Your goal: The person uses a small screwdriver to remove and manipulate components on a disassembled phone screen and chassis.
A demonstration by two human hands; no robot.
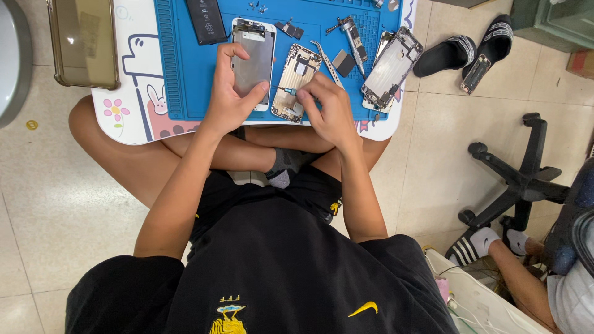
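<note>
- Head view shows you sitting cross-legged at a small white lap table [133,93] with a blue repair mat [192,68] on it; every place below is given from that mat.
- Your left hand [230,93] rests on the mat's near middle, thumb and fingers wrapped around the white phone screen panel [253,52], holding it flat.
- Your right hand [331,108] sits just right of it, fingertips pinched narrow on a small blue-tipped tool [289,91] pressed into the open gold phone housing [297,80].
- Already done, judging by how things lie: the screen is off the housing, the black battery [206,20] lies out at the mat's far edge, and small parts [289,28] sit loose near it.
- A second opened phone frame [391,67] lies on the mat's right edge, with tweezers [327,62] between it and the gold housing.
- Left, by my reading: the housing is open and nothing is fitted back yet, so reassembly seems wholly ahead.
- Off the mat to the right, black slippers [461,52] lie on the floor, and another person's foot [479,244] shows by a chair base [520,176].
</note>
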